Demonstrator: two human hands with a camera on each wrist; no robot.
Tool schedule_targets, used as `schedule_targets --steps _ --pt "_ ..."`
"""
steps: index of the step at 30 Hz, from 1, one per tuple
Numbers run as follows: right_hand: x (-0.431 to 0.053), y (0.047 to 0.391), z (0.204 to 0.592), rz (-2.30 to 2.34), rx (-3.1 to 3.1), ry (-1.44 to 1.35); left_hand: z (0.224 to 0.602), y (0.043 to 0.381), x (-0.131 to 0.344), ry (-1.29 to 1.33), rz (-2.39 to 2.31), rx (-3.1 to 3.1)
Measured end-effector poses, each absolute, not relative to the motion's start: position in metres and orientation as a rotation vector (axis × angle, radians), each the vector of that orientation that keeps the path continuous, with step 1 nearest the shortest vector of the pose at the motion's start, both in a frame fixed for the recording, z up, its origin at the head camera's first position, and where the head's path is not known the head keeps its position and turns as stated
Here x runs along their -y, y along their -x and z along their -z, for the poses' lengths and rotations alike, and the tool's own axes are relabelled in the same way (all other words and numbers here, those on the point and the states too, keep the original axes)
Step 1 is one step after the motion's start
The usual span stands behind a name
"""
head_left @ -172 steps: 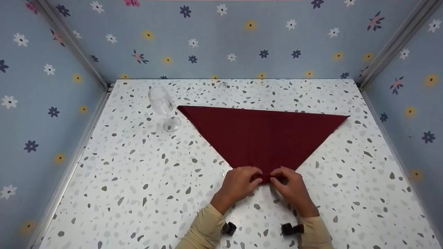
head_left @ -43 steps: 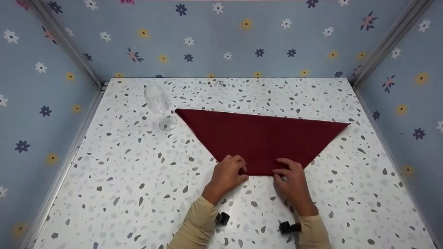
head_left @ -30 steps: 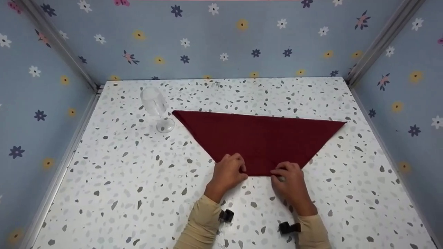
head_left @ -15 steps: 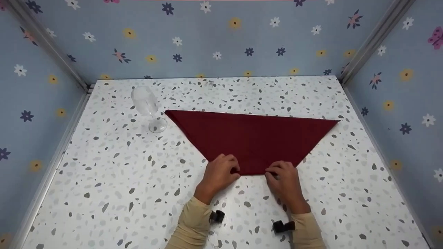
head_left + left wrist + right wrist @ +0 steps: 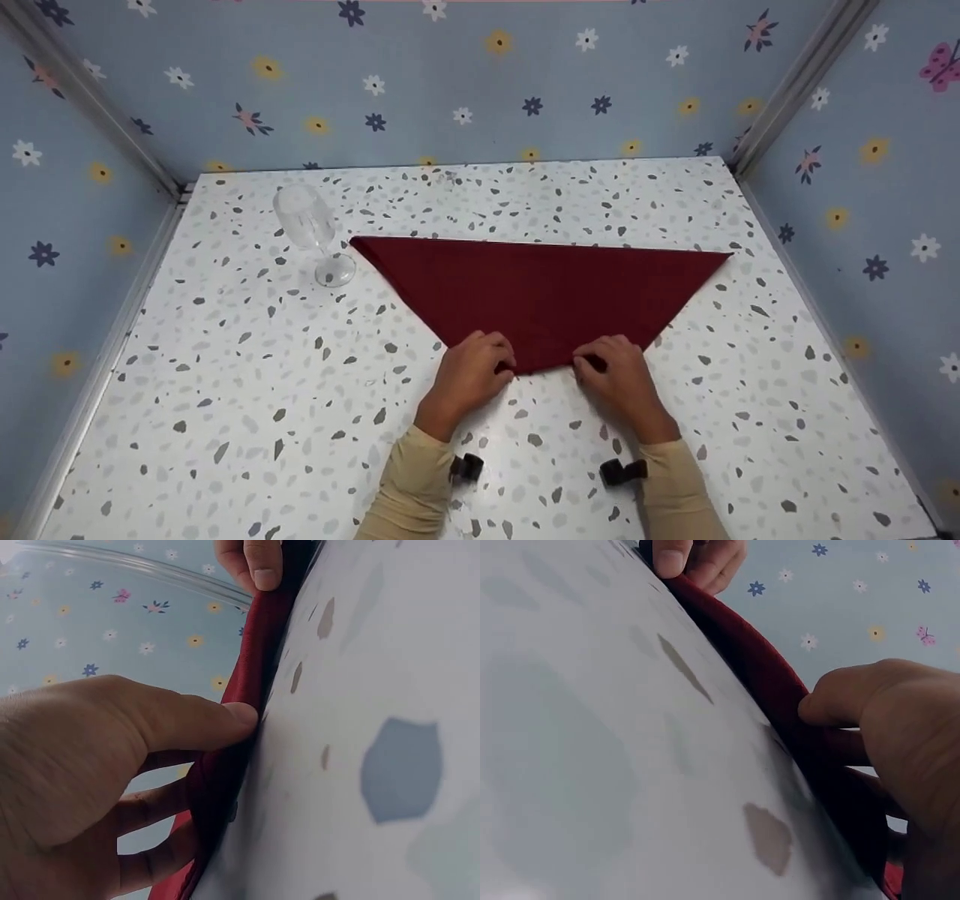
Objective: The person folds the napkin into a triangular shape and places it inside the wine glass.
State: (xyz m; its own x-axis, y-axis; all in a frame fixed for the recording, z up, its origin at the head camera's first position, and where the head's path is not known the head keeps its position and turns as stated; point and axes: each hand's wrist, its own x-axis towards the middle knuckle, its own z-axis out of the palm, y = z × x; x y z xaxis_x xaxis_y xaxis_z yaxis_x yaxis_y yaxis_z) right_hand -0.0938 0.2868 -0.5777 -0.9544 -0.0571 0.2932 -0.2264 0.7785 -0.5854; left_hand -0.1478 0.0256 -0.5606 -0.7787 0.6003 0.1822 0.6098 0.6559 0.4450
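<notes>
A dark red cloth napkin lies on the table with its long straight edge at the far side and a short, blunt near edge. My left hand pinches the left part of that near edge between thumb and fingers. At the right part, my right hand pinches the same edge, which rises slightly on this side. Both wrist views show the edge as a thick fold, with the thumb on the near side and the fingers behind it. Left of the napkin, a clear stemmed glass stands upright, apart from both hands.
The white speckled table is bounded at the back and sides by blue flowered panels. Metal rails run up the back corners. A black wrist device sits at each cuff.
The napkin's near point has been turned up into a blunt edge, and my hands have spread apart along it. Lately the right hand has moved slightly away from me, lifting that side.
</notes>
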Motion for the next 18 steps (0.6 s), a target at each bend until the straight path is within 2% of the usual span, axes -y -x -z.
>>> schedule_targets --steps 18 --pt "-0.2876 0.0975 0.5723 -0.935 2.711 -0.272 0.5675 0.1493 -0.0226 0.837 0.988 2.784"
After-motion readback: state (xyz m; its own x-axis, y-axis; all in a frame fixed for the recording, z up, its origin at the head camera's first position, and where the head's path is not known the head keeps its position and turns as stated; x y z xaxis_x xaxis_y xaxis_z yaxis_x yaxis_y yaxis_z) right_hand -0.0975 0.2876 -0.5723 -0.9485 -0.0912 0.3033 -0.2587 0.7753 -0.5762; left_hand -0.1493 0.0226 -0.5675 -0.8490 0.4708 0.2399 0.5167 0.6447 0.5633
